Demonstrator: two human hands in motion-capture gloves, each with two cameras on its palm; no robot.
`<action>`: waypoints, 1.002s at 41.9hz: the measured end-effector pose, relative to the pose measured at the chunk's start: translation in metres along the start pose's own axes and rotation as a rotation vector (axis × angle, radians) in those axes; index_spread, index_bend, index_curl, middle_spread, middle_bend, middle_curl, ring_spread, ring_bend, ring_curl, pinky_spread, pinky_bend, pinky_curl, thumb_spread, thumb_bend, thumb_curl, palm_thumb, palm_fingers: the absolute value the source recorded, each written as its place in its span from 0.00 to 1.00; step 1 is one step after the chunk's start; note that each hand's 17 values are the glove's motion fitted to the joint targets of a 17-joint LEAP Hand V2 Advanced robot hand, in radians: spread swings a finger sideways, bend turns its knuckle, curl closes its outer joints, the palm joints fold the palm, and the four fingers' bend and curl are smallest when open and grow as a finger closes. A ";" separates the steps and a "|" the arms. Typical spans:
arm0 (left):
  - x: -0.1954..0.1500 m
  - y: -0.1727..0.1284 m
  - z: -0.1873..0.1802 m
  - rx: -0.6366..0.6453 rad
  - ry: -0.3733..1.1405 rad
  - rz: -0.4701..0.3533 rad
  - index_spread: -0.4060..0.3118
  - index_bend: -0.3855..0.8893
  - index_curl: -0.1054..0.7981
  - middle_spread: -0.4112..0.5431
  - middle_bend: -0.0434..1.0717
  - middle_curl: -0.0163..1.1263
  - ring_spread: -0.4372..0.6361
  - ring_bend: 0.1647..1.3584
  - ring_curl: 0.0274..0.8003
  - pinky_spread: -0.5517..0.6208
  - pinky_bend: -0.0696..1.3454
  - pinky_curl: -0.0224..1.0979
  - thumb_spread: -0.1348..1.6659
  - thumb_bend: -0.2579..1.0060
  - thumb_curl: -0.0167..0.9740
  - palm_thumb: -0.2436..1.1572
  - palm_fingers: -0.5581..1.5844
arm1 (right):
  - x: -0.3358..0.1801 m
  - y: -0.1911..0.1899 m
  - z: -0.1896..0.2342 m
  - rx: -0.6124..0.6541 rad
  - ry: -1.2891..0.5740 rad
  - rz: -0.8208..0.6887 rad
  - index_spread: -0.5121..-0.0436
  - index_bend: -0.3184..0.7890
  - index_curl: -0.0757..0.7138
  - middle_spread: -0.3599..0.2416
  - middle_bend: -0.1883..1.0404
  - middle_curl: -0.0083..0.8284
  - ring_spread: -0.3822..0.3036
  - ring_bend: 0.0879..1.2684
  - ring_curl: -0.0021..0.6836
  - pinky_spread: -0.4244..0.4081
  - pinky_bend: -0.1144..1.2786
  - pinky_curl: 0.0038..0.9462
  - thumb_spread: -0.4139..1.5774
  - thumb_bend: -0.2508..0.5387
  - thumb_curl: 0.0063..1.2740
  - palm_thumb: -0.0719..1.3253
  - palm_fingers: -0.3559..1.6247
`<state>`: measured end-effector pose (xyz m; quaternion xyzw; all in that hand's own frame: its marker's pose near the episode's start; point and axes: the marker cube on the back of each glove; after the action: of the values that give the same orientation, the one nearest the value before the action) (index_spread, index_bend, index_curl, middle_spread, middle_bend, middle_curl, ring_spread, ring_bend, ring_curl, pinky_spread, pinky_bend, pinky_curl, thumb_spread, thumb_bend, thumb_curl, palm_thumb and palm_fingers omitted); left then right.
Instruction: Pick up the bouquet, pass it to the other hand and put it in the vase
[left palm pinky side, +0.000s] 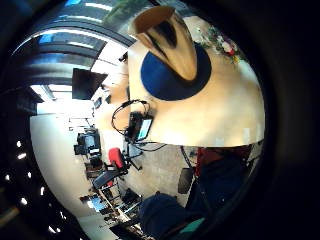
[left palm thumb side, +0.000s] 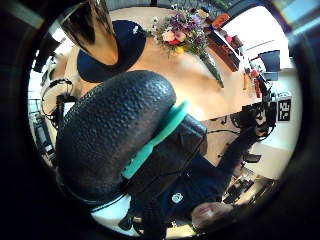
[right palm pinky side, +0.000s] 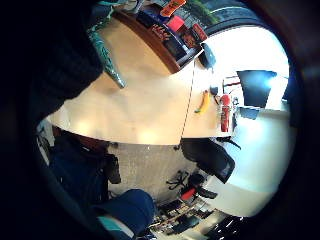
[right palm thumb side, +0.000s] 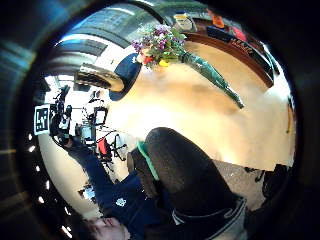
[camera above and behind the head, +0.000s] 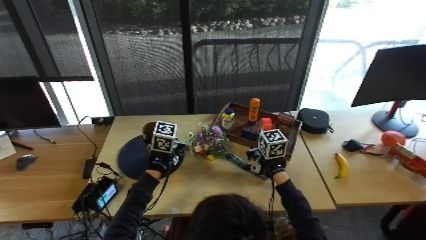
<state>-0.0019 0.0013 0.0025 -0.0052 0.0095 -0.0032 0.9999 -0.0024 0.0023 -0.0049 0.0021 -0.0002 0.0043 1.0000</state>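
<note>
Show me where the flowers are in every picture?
Outside view: bouquet lying on the table, between the two hands.
Left thumb view: beside the blue mat.
Left little finger view: blooms at the table's far edge.
Right thumb view: lying near the mat.
Right little finger view: only the green wrapped stem.
Shared landmark: the blue mat.

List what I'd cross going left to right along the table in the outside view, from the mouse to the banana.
Mouse → blue mat → left hand → bouquet → right hand → banana.
</note>
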 end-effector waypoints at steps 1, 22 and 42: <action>0.000 0.000 0.001 -0.004 0.006 0.001 0.51 0.46 0.18 0.54 0.19 0.04 0.57 0.15 0.03 0.63 0.26 0.07 0.30 0.20 0.03 0.18 0.39 | -0.001 0.001 -0.002 0.002 0.003 0.002 0.69 0.41 0.14 0.59 0.32 0.07 0.61 0.18 0.07 0.62 0.35 0.08 0.42 0.45 0.03 0.18 0.33; -0.006 0.006 0.008 -0.001 0.048 0.018 0.47 0.42 0.35 0.72 0.19 0.13 0.76 0.34 0.22 0.84 0.32 0.21 0.64 0.18 0.12 0.15 0.31 | -0.003 -0.013 -0.050 0.047 0.056 0.089 0.33 0.43 0.31 0.52 0.36 0.28 0.59 0.30 0.30 0.73 0.37 0.25 0.74 0.35 0.13 0.22 0.41; 0.008 0.002 0.011 -0.004 0.086 0.072 0.46 0.42 0.41 0.72 0.20 0.20 0.76 0.37 0.27 0.85 0.33 0.26 0.68 0.17 0.16 0.14 0.30 | 0.036 -0.089 0.024 -0.077 -0.042 0.314 0.48 0.37 0.35 0.52 0.35 0.39 0.47 0.36 0.44 0.72 0.42 0.33 0.78 0.30 0.20 0.29 0.49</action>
<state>0.0064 0.0038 0.0136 -0.0066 0.0527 0.0328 0.9980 0.0341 -0.0864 0.0190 -0.0361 -0.0215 0.1604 0.9862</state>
